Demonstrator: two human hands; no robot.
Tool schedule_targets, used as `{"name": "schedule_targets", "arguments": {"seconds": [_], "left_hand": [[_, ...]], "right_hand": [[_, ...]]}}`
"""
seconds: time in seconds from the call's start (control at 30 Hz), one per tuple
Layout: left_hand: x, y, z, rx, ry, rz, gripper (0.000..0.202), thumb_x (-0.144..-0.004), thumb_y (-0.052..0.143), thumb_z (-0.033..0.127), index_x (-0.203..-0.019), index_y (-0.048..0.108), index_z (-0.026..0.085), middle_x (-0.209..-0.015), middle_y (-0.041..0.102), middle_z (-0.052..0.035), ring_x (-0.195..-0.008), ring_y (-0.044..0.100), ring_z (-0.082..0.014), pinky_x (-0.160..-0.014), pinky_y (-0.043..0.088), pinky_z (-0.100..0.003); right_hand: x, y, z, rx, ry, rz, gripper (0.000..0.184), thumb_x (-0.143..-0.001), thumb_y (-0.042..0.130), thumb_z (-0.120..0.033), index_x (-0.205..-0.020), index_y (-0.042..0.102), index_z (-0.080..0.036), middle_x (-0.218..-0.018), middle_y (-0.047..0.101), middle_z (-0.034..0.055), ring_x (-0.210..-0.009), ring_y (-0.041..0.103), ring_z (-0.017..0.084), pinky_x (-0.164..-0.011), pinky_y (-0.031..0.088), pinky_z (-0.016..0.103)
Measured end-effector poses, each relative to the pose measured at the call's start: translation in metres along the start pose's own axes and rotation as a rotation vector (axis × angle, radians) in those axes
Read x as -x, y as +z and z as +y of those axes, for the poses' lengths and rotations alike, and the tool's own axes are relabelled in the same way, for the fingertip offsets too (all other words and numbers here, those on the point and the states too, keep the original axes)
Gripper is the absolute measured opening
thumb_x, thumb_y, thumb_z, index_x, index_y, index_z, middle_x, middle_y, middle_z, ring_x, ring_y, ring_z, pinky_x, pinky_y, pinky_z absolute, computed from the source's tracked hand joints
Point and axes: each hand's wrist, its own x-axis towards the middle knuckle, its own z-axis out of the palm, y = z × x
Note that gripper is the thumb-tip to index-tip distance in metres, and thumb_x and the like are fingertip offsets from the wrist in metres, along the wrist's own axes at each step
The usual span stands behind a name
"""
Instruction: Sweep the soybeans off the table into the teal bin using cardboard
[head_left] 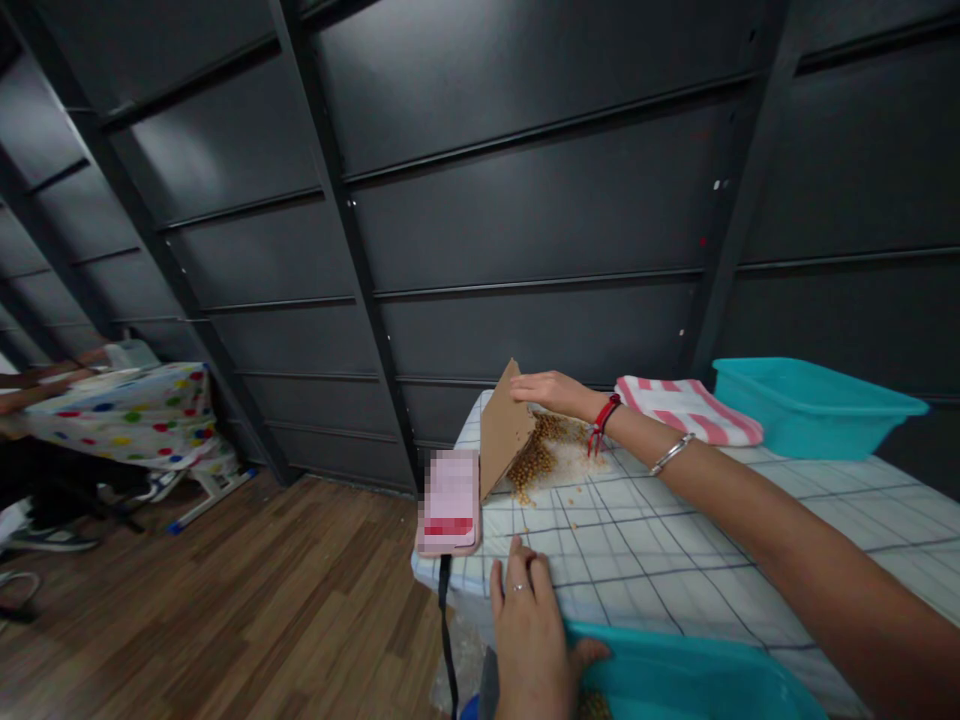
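Observation:
My right hand (551, 390) reaches across the table and grips the top edge of a brown cardboard piece (504, 432), which stands tilted against a pile of tan beans (538, 456) on the checked tablecloth (675, 540). My left hand (529, 625) lies with its fingers curled over the rim of a teal tub (675, 675) at the near table edge. A few beans show inside that tub by my thumb. My right wrist wears a red cord and a silver bangle.
A pink phone (450, 502) lies at the table's left edge with a black strap hanging below. A red-and-white striped cloth (690, 408) and a second teal tub (810, 405) sit at the back right. Another person's arms rest on a polka-dot table (142, 415) far left.

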Motion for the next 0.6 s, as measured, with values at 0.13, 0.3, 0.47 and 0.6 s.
{"name": "schedule_targets", "arguments": {"seconds": [0.13, 0.3, 0.47, 0.6], "left_hand": [[0.0, -0.003, -0.001, 0.033, -0.005, -0.037, 0.078, -0.046, 0.077, 0.047, -0.111, 0.048, 0.015, -0.128, 0.048, -0.0153, -0.127, 0.031, -0.0317, -0.105, 0.023, -0.053], [0.0, -0.001, -0.007, 0.041, 0.029, -0.037, 0.077, -0.048, 0.076, 0.047, -0.112, 0.046, 0.016, -0.129, 0.046, -0.0167, -0.127, 0.032, -0.0338, -0.103, 0.023, -0.058], [0.001, 0.006, -0.006, 0.012, 0.054, 0.038, 0.081, -0.042, 0.079, 0.044, -0.109, 0.046, 0.015, -0.124, 0.049, -0.0176, -0.124, 0.036, -0.0353, -0.101, 0.027, -0.059], [0.001, 0.007, -0.003, -0.017, 0.035, 0.081, 0.079, -0.04, 0.082, 0.039, -0.106, 0.046, 0.015, -0.121, 0.051, -0.0162, -0.123, 0.037, -0.034, -0.101, 0.028, -0.057]], "right_hand": [[0.002, -0.005, 0.001, 0.02, -0.03, -0.034, 0.021, -0.084, 0.041, -0.009, -0.094, 0.058, -0.018, -0.102, 0.063, 0.0065, -0.097, 0.057, 0.015, -0.08, 0.048, 0.031], [0.017, -0.024, 0.006, 0.059, -0.056, -0.061, 0.023, -0.086, 0.038, -0.01, -0.094, 0.058, -0.018, -0.103, 0.062, 0.0067, -0.099, 0.057, 0.015, -0.08, 0.048, 0.031], [0.031, -0.044, 0.009, 0.101, -0.071, -0.071, 0.026, -0.086, 0.036, -0.01, -0.095, 0.058, -0.019, -0.109, 0.061, 0.0059, -0.108, 0.052, 0.015, -0.085, 0.046, 0.031], [0.04, -0.06, 0.006, 0.149, -0.063, -0.082, 0.028, -0.087, 0.033, -0.009, -0.094, 0.058, -0.02, -0.11, 0.06, 0.0044, -0.108, 0.052, 0.013, -0.086, 0.046, 0.031]]}}
